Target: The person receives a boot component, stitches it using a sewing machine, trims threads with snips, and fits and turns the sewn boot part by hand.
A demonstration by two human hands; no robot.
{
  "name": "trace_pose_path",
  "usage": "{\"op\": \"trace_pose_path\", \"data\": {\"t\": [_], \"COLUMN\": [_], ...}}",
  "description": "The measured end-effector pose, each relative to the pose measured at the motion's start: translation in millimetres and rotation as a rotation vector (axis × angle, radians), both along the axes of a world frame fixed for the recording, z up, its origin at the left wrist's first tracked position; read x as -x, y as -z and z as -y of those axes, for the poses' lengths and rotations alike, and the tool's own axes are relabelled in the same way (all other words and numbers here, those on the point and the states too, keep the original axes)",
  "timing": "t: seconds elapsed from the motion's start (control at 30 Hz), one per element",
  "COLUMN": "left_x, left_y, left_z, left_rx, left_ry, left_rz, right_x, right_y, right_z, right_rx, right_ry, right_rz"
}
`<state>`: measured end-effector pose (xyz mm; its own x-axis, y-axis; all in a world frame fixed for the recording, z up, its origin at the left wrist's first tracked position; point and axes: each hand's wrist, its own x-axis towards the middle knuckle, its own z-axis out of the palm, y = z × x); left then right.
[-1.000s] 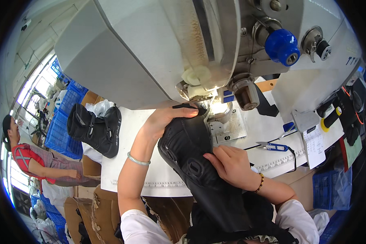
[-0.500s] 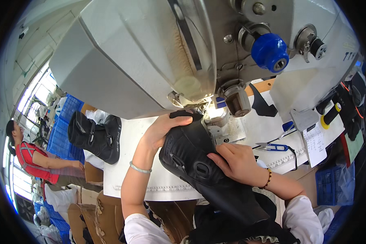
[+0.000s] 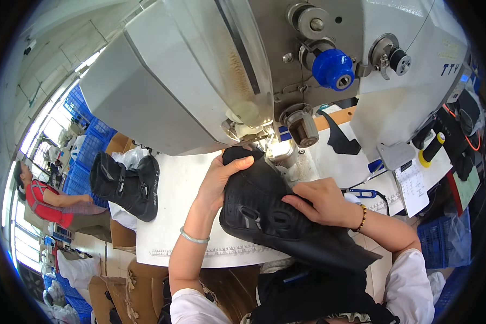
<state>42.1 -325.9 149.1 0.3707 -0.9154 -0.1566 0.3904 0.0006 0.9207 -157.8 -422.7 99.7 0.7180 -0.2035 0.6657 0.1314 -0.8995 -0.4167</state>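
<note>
The black upper (image 3: 256, 183) is between the hands, under the sewing machine (image 3: 189, 70). The left hand (image 3: 217, 177) grips its far end; the right hand (image 3: 323, 202) pinches its right edge. Left of the left hand rests a boot (image 3: 129, 186).

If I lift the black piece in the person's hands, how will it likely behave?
The black piece will probably flex: its surface wrinkles near the right hand. Its mostly matte face suggests it isn't very slippery. Its broad, uneven shape makes rolling seem unlikely.
</note>
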Motion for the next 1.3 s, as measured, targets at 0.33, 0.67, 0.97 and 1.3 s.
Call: {"op": "trace_pose_path", "data": {"t": [0.33,0.67,0.97,1.3], "left_x": [52.7,57.1,55.7,47.7], "left_y": [2.4,7.1,8.2,11.5], "left_z": [-14.0,-9.8,-4.7,-2.8], "left_rx": [0.075,0.121,0.15,0.133], "left_ry": [-0.235,-0.262,-0.283,-0.265], "left_rz": [0.003,-0.099,-0.077,-0.159], "right_x": [8.2,8.2,3.7,5.4], "right_y": [-22.7,-43.8,-42.0,-48.2], "right_z": [63.2,73.1,71.5,72.8], "right_rx": [-0.152,-0.002,-0.076,-0.007], "right_ry": [-0.283,-0.274,-0.325,-0.296], "right_rz": [-0.187,-0.329,-0.156,-0.279]}}
